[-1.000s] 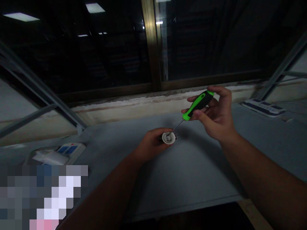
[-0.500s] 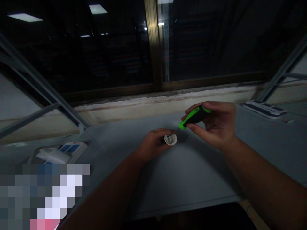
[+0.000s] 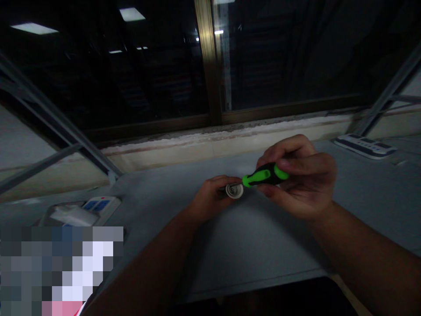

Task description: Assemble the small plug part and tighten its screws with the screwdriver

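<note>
My right hand (image 3: 299,180) has closed round the green-and-black screwdriver handle (image 3: 265,174), bringing its nose right up to the white-rimmed round fitting (image 3: 234,190) gripped in my left hand (image 3: 210,197), above the middle of the grey tabletop (image 3: 256,250).

Dark window (image 3: 112,74), ceiling lights reflected, grey table (image 3: 263,259).

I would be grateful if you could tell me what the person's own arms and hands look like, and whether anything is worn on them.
The left forearm and right forearm are bare, with no sleeves in view. The left hand and right hand are ungloved, and no watch, ring or bracelet shows in the dim light.
</note>
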`<state>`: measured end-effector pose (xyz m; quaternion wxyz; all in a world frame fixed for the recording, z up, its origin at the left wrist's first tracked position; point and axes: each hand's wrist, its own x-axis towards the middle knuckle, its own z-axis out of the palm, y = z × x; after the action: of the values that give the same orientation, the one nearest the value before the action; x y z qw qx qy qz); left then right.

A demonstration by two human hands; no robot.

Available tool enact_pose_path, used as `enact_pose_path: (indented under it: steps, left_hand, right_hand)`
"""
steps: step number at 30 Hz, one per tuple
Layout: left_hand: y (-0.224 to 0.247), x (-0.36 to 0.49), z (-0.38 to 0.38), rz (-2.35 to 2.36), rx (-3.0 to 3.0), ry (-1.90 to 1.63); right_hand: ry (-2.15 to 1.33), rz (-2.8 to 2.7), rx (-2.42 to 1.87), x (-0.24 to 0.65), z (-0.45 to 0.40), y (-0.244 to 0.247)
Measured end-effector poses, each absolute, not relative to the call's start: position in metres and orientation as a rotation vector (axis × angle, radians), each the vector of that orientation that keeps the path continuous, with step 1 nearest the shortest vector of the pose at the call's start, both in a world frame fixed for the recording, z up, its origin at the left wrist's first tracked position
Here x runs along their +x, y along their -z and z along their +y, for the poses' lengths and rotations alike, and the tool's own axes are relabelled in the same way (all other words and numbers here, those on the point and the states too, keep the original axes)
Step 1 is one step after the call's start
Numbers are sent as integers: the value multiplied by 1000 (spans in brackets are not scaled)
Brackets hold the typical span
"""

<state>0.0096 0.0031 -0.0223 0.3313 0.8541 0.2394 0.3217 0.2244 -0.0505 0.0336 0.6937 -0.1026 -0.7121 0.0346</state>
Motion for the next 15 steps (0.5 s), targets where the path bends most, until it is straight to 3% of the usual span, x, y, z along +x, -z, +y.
enact_pose_path:
  steps: [8,15]
  left_hand:
    - [23,11,3,576,2229,-911]
    - [20,13,-2,543,2186,-901]
  right_hand:
    - [-280,-1730,-70,223,-64,-36]
    - [-28,-1478,-160,216,-66,-38]
